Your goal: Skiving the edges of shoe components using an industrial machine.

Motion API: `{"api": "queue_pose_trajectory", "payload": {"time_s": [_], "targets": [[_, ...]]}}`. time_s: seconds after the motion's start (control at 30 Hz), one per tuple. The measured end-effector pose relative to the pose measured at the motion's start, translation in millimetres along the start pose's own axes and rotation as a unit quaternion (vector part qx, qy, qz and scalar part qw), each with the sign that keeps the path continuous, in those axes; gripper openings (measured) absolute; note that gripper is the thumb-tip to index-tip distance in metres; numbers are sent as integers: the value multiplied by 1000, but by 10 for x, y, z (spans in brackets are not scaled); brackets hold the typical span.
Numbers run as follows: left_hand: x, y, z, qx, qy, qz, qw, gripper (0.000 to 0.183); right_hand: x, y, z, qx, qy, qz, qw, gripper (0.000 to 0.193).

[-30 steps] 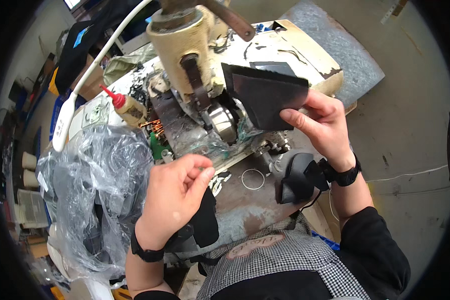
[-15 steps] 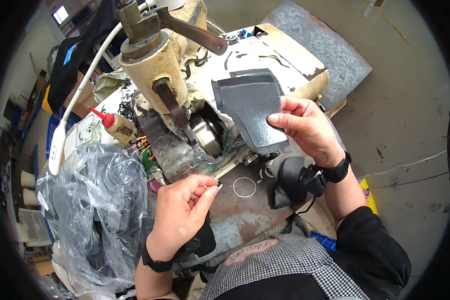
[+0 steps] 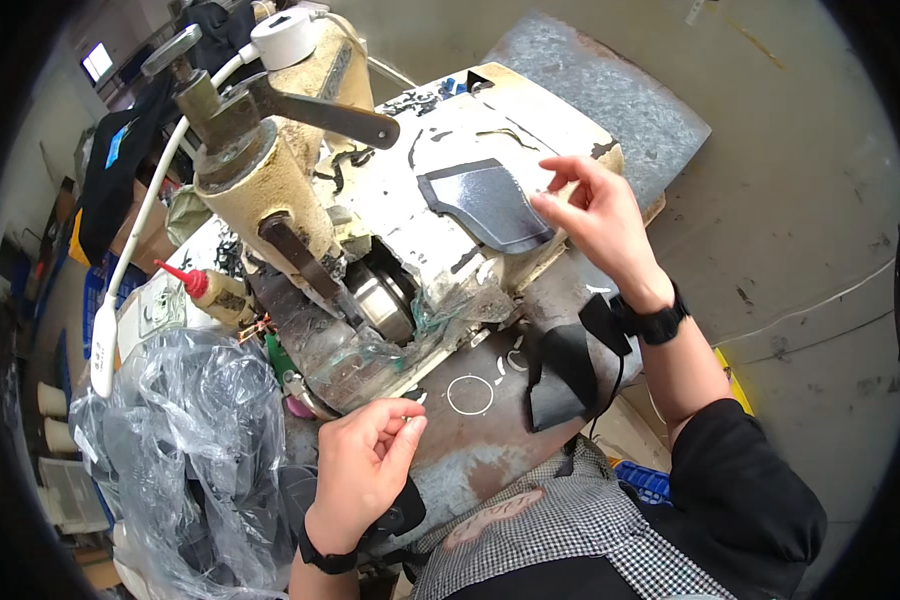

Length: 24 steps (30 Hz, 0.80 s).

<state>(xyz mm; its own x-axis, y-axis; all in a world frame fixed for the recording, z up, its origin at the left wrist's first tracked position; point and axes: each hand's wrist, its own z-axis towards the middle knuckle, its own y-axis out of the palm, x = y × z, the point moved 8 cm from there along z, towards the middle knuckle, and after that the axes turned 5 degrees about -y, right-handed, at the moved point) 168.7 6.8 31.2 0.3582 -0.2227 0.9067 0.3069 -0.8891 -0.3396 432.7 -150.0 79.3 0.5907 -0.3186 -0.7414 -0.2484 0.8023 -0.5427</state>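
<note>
A flat black panel (image 3: 485,205), leather-like with a shiny face, lies on the cream-coloured machine's white top (image 3: 390,190). Just right of that panel is my right hand (image 3: 605,215), its thumb and fingers apart and nothing between them. My left hand (image 3: 362,465) is closed in a pinch in front of the machine's near edge. A small whitish sliver (image 3: 422,398) shows at its fingertips. Ahead of the left hand, the steel drum (image 3: 380,303) sits under the machine's head (image 3: 260,190). Several black pieces (image 3: 562,375) lie below my right wrist.
At the left, clear plastic wrap (image 3: 185,430) covers dark pieces. A red-tipped bottle (image 3: 215,290) stands by the machine, below a white lamp arm (image 3: 150,200). Black scraps (image 3: 345,165) litter the machine top. A white ring mark (image 3: 470,395) shows on the metal tabletop (image 3: 500,440).
My right hand has let go of the black panel, which now lies on the machine top. My left hand keeps its pinch. The view has shifted, with the machine now lower and farther left.
</note>
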Motion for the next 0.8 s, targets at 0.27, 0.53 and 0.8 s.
{"api": "queue_pose_trajectory", "payload": {"time_s": [0.27,0.53,0.8], "targets": [[101,301,-33,-51,54,25,997,11,367,-45,-1081,-266,79,-107,955,50],[4,1235,114,-137,162,207,955,45,284,45,-1351,-225,73,-72,969,50],[-54,1477,51,-89,150,295,939,52,-125,839,-1218,-178,-64,-55,981,47]]}}
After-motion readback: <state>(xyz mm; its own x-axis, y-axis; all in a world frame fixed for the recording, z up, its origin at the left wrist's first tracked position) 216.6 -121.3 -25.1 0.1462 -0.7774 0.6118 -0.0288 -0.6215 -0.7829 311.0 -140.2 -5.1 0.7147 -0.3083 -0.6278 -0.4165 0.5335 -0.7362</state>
